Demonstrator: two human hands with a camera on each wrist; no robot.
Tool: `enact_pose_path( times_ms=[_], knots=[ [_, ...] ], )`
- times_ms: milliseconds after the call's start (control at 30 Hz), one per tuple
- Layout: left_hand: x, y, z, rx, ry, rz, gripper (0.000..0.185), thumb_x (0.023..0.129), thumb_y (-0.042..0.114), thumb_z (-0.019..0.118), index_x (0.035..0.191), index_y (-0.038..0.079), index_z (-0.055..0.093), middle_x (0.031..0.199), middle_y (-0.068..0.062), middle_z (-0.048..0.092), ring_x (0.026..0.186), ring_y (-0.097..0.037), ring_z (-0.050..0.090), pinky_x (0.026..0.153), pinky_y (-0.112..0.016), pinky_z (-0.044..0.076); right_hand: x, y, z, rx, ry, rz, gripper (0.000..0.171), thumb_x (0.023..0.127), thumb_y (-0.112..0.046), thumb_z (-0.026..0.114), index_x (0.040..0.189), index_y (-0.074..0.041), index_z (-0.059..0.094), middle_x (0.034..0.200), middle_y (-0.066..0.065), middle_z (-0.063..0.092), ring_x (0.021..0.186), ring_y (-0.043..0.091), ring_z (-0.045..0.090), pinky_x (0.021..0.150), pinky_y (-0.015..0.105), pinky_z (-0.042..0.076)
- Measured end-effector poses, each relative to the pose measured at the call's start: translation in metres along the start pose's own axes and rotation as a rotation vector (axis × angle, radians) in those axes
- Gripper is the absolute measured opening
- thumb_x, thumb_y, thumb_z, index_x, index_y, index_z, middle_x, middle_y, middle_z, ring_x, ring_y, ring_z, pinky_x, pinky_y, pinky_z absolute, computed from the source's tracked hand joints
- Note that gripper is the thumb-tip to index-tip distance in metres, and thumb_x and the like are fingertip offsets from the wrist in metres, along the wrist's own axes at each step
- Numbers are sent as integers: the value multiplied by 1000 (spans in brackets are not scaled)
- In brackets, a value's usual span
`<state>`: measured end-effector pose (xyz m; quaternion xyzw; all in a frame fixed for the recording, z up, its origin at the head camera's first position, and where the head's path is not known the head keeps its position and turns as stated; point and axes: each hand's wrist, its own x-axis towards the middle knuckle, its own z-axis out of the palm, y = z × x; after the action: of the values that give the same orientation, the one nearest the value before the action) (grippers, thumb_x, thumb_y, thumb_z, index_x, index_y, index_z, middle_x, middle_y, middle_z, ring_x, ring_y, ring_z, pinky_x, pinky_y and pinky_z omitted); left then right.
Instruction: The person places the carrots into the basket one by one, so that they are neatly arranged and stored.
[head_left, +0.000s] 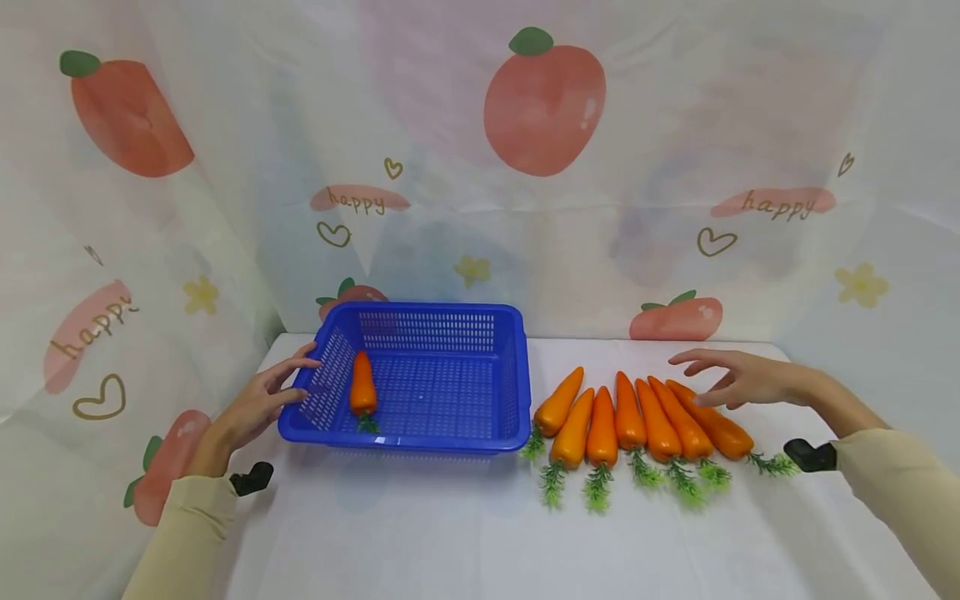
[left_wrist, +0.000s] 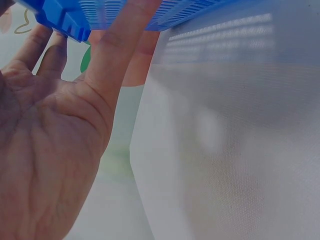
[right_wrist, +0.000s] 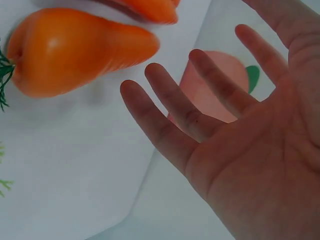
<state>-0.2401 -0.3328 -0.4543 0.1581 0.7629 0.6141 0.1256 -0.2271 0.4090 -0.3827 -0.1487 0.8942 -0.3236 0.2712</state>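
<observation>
A blue slotted basket [head_left: 442, 321] sits on the white table with one orange carrot [head_left: 363, 385] lying inside near its left wall. My left hand [head_left: 264, 400] rests with straight fingers against the basket's left rim; the left wrist view shows the fingers [left_wrist: 117, 47] touching the blue rim [left_wrist: 60, 15]. Several orange carrots [head_left: 600, 417] with green tops lie in a row right of the basket. My right hand [head_left: 731, 377] hovers open just above the rightmost carrot [head_left: 716, 425], fingers spread. In the right wrist view the spread fingers [right_wrist: 185, 115] lie beside a carrot [right_wrist: 75, 47].
A white cloth with peach and "happy" prints [head_left: 543, 108] hangs behind and to both sides, closing in the table. The table's far edge runs just behind the basket. Bare white tabletop [head_left: 465, 533] lies in front of the basket and carrots.
</observation>
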Motion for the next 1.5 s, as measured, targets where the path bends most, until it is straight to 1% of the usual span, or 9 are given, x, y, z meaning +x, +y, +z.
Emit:
enact_pose_path(
  times_ms=[100,233,400,500,633,900,1167,1333,1500],
  knots=[
    [-1,1,1,-14,1,-2,51,102,10,59,150,7,46,174,-1,3,153,-51,6,92,-36,59,2,12,1,26,-30,33,70,97,-23,71,157,-12,36,152,35,37,115,40,63,87,59,57],
    [-1,1,1,-26,2,-5,49,102,9,59,150,7,47,174,-1,3,153,-51,6,92,-35,59,5,24,3,59,-63,72,67,99,-21,69,157,-12,37,151,33,38,117,41,61,87,55,58],
    [0,0,1,-9,9,-3,50,102,9,59,150,7,47,174,-1,4,154,-49,3,93,-36,58,8,34,7,75,-66,129,67,96,-18,72,155,-14,41,148,33,40,115,36,62,83,51,60],
    [0,0,1,6,18,-7,51,101,10,60,151,6,46,174,0,5,154,-48,3,94,-36,58,8,38,9,65,-60,173,70,94,-19,75,155,-16,42,147,32,42,115,34,60,82,52,60],
    [0,-1,1,4,15,-5,52,101,9,60,151,4,45,174,0,5,154,-48,2,94,-36,58,7,41,10,50,-55,197,72,93,-21,75,156,-15,40,145,33,43,113,35,60,81,51,61],
    [0,-1,1,0,7,7,51,101,10,60,151,7,47,174,0,5,154,-49,2,94,-37,57,4,46,14,54,-31,178,74,93,-23,76,157,-15,39,142,33,45,108,32,62,76,47,62],
    [0,-2,0,-14,4,1,50,102,9,59,151,7,46,174,2,5,153,-50,3,93,-35,58,4,48,17,35,-15,149,72,95,-23,74,156,-11,38,139,35,46,104,30,63,73,44,63],
    [0,-3,0,-31,0,-2,48,102,8,58,149,9,48,174,2,5,154,-49,5,93,-36,58,5,48,18,21,-9,143,71,95,-22,73,156,-10,38,138,35,47,104,30,63,72,44,63],
    [0,-2,1,-34,-1,1,48,102,8,59,149,9,49,174,0,5,154,-49,5,93,-36,58,5,48,18,21,-9,138,71,95,-22,73,156,-10,39,137,34,48,104,30,63,72,44,63]
  ],
)
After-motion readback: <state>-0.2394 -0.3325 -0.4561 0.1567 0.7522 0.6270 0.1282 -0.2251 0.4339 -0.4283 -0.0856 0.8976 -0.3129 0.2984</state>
